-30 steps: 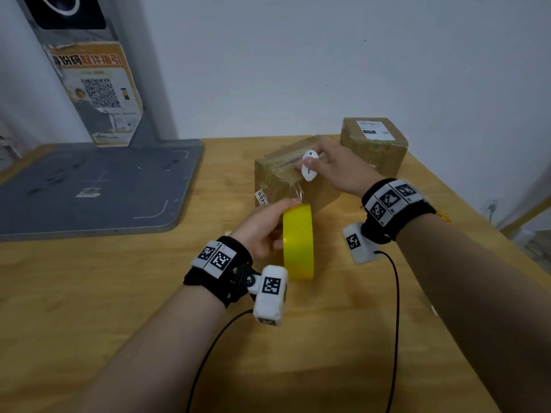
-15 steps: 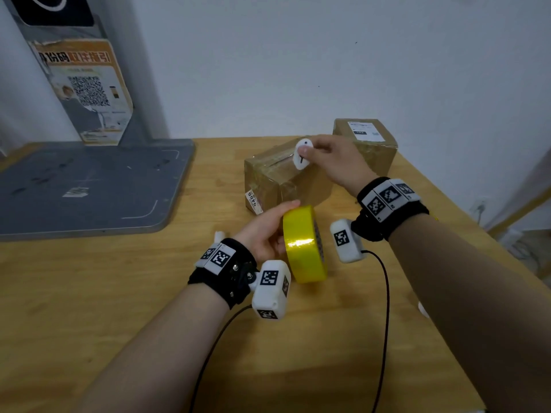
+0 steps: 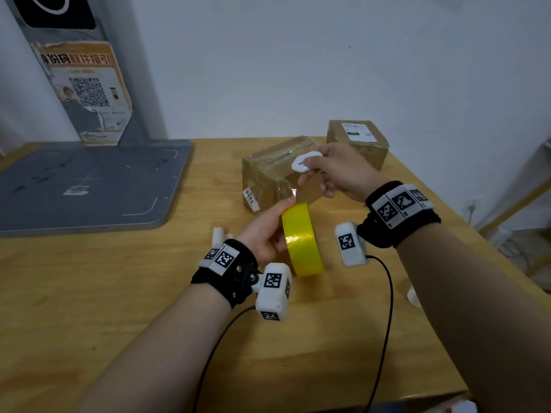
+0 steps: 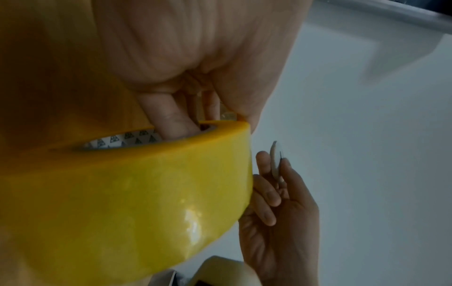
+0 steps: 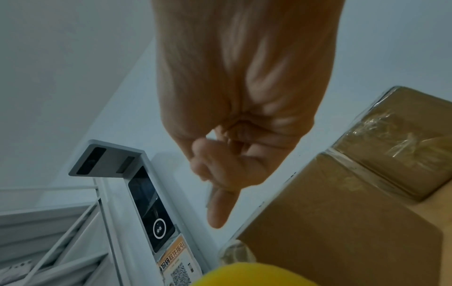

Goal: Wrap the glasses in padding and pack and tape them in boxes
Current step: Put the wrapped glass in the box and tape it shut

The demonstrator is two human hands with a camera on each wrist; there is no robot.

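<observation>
since the earlier frames the right hand has pulled back from the top of the nearer box toward the person, carrying its small white cutter along, and the yellow tape roll has tipped slightly to the right.

now the left hand grips the tape roll above the bench, fingers hooked through the core and thumb laid along the outer rim. a short clear strip of tape runs from the top of the roll up to the near face of the nearer box. the right hand pinches the white cutter between thumb and forefinger, the other fingers loosely curled; it hovers just above that strip, in front of the box.

the nearer box stands toward the far edge of the bench, right of its middle, wrapped in clear tape with a small label at its lower left corner. a second taped box with a white shipping label on top sits just behind it, in the far right corner. a grey flat base with an upright post carrying a printed notice occupies the far left part of the bench.
</observation>
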